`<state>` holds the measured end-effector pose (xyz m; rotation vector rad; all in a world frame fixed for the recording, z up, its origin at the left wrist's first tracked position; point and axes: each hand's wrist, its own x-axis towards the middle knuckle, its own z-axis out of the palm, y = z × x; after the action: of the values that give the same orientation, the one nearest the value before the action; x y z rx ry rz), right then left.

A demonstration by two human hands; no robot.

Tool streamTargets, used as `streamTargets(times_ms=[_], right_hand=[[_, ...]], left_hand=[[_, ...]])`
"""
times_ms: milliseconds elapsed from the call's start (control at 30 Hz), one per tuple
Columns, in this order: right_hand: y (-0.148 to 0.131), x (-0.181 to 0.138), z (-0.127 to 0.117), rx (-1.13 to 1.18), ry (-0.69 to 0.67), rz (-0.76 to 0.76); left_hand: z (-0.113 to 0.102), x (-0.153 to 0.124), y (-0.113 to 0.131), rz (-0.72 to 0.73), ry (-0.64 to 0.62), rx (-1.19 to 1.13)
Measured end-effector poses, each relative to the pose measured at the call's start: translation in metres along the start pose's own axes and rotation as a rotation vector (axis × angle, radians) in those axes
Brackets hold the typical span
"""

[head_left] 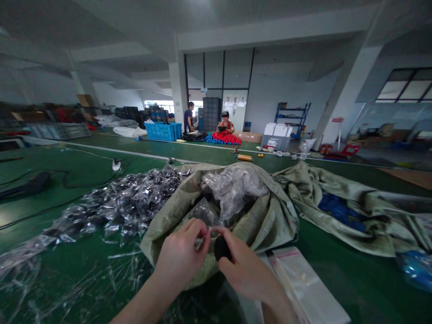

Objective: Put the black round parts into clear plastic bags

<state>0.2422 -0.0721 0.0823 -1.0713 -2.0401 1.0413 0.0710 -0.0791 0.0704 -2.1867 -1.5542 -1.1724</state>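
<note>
My left hand (184,247) pinches the edge of a clear plastic bag (204,211) between thumb and fingertips. My right hand (245,265) is closed around a black rounded object (222,249), its fingertips meeting the bag's edge beside the left ones. The object's full shape is hidden by my fingers. Both hands are over the near rim of an open green woven sack (276,220), in which crumpled clear plastic (238,186) lies. Below my right hand, a stack of flat plastic bags (307,283) rests on the floor.
Left of the sack spreads a heap of black items in clear wrapping (135,200). Thin plastic strips (84,288) litter the green floor. On the right, another woven sack (381,216) holds blue items (339,209). Farther off are a blue crate (164,131) and two people.
</note>
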Motion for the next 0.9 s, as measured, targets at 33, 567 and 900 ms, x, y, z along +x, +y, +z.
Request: streamTargets(times_ms=[33, 567, 900], right_hand=[[0.002, 0.001, 0.0, 0.049, -0.026, 0.018], [0.019, 0.017, 0.005, 0.375, 0.057, 0.11], [0.018, 0.012, 0.019, -0.056, 0.077, -0.039]], left_hand=[[0.003, -0.002, 0.0, 0.007, -0.006, 0.001], [0.011, -0.018, -0.012, -0.036, -0.042, 0.037], [0.005, -0.017, -0.006, -0.091, -0.124, 0.092]])
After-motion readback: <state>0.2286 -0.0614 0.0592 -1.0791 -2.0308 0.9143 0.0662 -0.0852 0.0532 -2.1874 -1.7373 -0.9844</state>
